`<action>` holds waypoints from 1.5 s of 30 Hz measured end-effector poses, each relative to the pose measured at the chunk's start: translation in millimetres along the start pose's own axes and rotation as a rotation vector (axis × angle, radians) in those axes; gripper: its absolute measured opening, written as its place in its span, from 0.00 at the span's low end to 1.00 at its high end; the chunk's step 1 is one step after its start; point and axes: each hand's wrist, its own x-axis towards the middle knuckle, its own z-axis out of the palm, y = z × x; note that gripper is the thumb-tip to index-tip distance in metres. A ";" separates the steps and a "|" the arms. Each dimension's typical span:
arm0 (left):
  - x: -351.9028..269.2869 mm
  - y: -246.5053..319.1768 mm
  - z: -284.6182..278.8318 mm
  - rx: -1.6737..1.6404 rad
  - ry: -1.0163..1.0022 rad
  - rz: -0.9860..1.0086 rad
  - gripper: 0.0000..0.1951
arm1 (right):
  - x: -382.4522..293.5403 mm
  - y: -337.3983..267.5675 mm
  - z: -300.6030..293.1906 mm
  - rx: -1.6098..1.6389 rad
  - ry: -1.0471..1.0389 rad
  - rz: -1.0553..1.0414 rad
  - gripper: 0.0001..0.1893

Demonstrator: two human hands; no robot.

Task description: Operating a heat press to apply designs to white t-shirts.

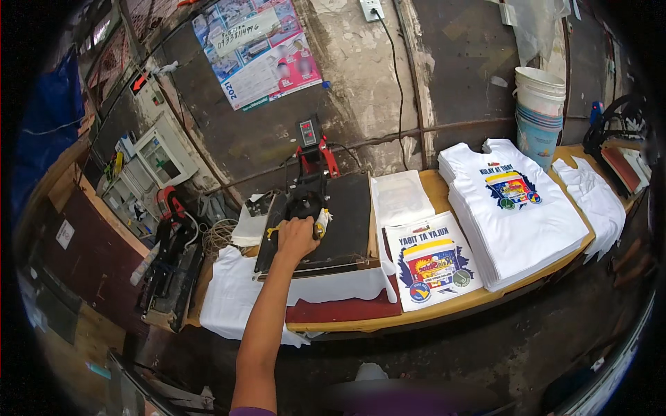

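My left hand is closed around the handle at the front of a heat press. The black upper platen is lowered, and white fabric shows beneath its front edge, over a dark red pad. Behind the handle rises the red lever linkage, with a lit digital controller above it. Right of the press lies a transfer sheet with a mirrored, colourful paint-pail print. A pale sheet lies behind it. My right hand is out of view.
A thick stack of white printed T-shirts covers the table's right part, before nested plastic buckets. White cloth hangs over the front edge at left, near a second press and coiled cord. A power cord runs down the wall.
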 end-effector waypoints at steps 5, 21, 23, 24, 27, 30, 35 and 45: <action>5.9 -12.9 -7.6 -0.085 -0.182 -0.012 0.13 | 9.0 0.5 5.4 0.021 0.023 -0.021 0.46; 9.1 -11.2 -8.3 -0.065 -0.190 -0.084 0.11 | 31.4 8.6 -3.5 0.038 0.033 0.003 0.46; 12.5 -11.4 -12.3 -0.095 -0.251 -0.070 0.12 | 28.1 7.2 -6.4 0.043 0.020 0.008 0.46; 14.5 -12.4 -13.4 -0.093 -0.251 -0.068 0.12 | 26.0 6.6 -7.9 0.046 0.014 0.011 0.46; 25.2 -17.7 -16.2 -0.120 -0.373 -0.038 0.13 | 24.7 10.2 -6.3 0.050 0.003 0.027 0.46; 35.7 -25.4 -16.5 -0.199 -0.642 -0.050 0.14 | 26.0 11.3 -6.5 0.056 -0.007 0.048 0.46; 45.0 -49.0 6.0 -0.483 -0.833 0.006 0.14 | 24.4 7.1 -5.2 0.076 -0.034 0.069 0.46; 42.1 -43.4 9.6 -0.443 -0.796 -0.076 0.15 | 8.3 20.9 -7.1 0.088 -0.093 0.092 0.46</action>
